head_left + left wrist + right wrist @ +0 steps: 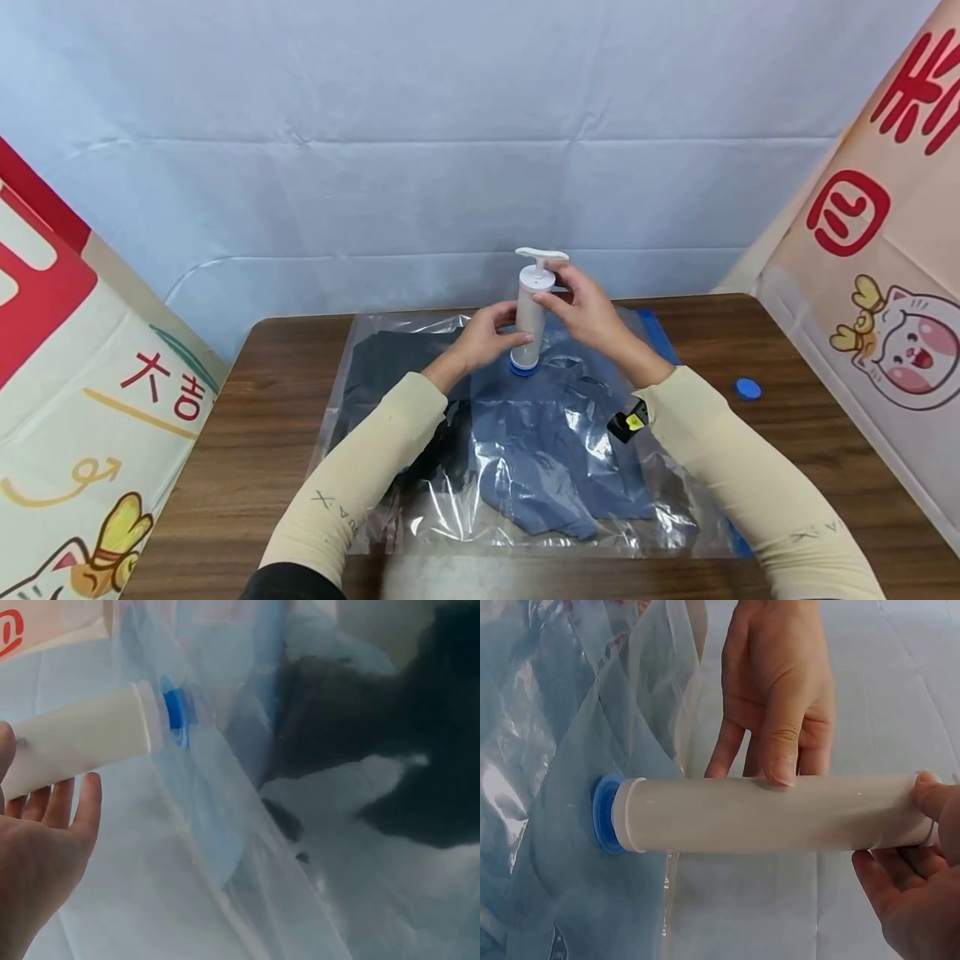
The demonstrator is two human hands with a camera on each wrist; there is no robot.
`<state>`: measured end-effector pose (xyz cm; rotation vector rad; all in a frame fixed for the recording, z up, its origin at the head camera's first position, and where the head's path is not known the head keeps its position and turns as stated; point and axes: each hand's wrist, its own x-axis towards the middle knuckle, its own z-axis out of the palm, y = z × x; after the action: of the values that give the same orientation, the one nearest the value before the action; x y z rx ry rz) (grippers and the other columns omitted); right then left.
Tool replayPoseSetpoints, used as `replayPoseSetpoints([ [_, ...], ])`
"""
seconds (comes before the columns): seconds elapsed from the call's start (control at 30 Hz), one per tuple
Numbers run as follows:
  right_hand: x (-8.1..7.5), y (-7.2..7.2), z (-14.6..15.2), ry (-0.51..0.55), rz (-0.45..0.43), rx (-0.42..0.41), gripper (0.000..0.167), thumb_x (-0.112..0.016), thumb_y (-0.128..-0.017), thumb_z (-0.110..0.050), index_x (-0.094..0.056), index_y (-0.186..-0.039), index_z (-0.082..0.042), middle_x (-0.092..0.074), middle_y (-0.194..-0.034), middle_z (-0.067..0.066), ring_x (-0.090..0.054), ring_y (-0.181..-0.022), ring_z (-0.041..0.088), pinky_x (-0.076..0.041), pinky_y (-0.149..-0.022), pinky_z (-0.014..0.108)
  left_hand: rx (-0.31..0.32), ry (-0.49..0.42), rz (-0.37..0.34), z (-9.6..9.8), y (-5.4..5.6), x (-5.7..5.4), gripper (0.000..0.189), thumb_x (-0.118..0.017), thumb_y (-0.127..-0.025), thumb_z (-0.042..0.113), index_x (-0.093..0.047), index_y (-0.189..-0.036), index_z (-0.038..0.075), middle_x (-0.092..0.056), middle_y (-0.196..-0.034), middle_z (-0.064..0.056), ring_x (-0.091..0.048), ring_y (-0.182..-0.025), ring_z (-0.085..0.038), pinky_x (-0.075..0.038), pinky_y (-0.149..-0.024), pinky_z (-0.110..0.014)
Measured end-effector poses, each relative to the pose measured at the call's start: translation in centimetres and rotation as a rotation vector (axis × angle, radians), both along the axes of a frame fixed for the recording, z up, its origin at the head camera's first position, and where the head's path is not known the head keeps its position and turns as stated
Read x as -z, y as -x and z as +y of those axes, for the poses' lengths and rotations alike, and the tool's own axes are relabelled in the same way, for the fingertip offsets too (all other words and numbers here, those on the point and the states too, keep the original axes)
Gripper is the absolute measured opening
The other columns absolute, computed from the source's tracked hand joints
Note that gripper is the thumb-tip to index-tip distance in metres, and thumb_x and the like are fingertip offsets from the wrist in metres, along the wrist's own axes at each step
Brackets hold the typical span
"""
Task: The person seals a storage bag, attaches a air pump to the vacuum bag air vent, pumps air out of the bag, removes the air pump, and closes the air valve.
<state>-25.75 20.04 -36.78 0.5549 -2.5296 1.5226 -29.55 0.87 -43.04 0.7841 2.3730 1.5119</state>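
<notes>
A white hand pump (529,321) with a T-shaped handle (542,253) stands upright on the blue valve (604,815) of a clear vacuum storage bag (442,525). Inside the bag lie a blue folded cloth (540,467) and a dark one (401,358). My left hand (482,337) holds the middle of the pump's barrel, thumb in front and fingers behind. Higher up, my right hand (588,310) grips the barrel's top end just under the handle. In the right wrist view both hands (784,697) are on the barrel.
A round blue cap (747,388) lies on the brown wooden table (787,467) to the right of the bag. Behind the table hangs a pale blue cloth (420,192), with printed cloths (840,333) at both sides. A blue strip (660,333) edges the bag's right side.
</notes>
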Motion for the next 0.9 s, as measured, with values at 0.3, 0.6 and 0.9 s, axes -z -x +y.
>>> replayPoseSetpoints([
  [0.3,-0.3,0.2,-0.1,-0.048,-0.031,0.035,0.059,-0.071,-0.096,-0.010,-0.045,-0.147,0.004,-0.053,-0.133,0.024,-0.058,-0.112,0.036,-0.052,-0.093,0.046,0.014,-0.033,-0.006,-0.5,0.2,1.3,0.057,-0.074,-0.094,0.008,-0.052,-0.146,0.002,-0.058,-0.142,-0.017,-0.056,-0.131,-0.032,-0.045,-0.109,-0.046],
  [0.6,0.0,0.6,-0.6,-0.061,-0.024,0.054,0.062,-0.075,-0.094,-0.014,-0.047,-0.146,0.004,-0.050,-0.131,0.024,-0.057,-0.114,0.036,-0.052,-0.094,0.047,0.019,-0.017,0.031,-0.2,0.2,2.3,0.053,-0.071,-0.096,0.005,-0.053,-0.145,0.000,-0.058,-0.141,-0.019,-0.057,-0.130,-0.033,-0.046,-0.108,-0.039],
  [0.9,0.6,0.4,-0.6,0.010,-0.059,-0.011,0.064,-0.068,-0.099,-0.009,-0.036,-0.153,0.003,-0.052,-0.140,0.026,-0.054,-0.129,0.039,-0.047,-0.104,0.052,0.019,-0.010,0.028,-0.3,0.1,2.3,0.054,-0.071,-0.096,0.006,-0.052,-0.146,0.001,-0.059,-0.140,-0.017,-0.057,-0.131,-0.029,-0.045,-0.109,-0.033],
])
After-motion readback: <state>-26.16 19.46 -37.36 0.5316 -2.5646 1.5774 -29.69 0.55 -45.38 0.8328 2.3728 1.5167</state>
